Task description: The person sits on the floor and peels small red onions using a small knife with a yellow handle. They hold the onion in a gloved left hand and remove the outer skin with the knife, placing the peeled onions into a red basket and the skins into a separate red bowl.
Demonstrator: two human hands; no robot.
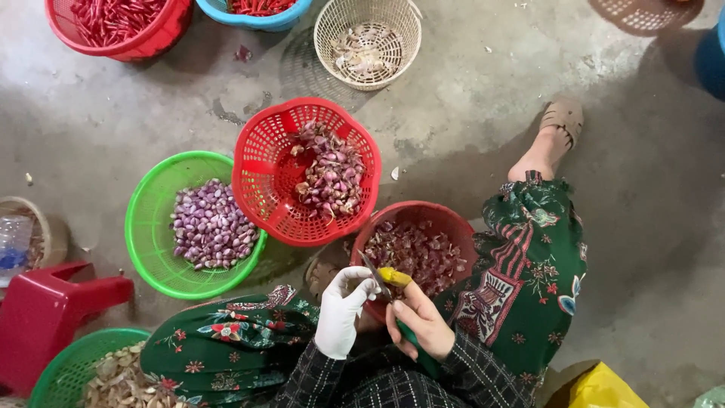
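The left hand (341, 311), in a white glove, has its fingers curled shut on something too small to tell, while the bare right hand (420, 323) grips a yellow-handled knife (388, 276) just beside it. Both sit at the 6 o'clock rim of a dark red bowl (447, 219) of peelings; a red basket (260, 177) of unpeeled shallots lies at 11 o'clock, a green basket (147, 227) of peeled ones at 9.

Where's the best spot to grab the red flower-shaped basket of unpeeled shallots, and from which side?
Probably the far rim of the red basket, reached from above. Its scalloped lip flares outward and is bare all round, giving fingers an edge to hook. The near side overlaps the green basket and sits close to the red bowl, so those sides are crowded.
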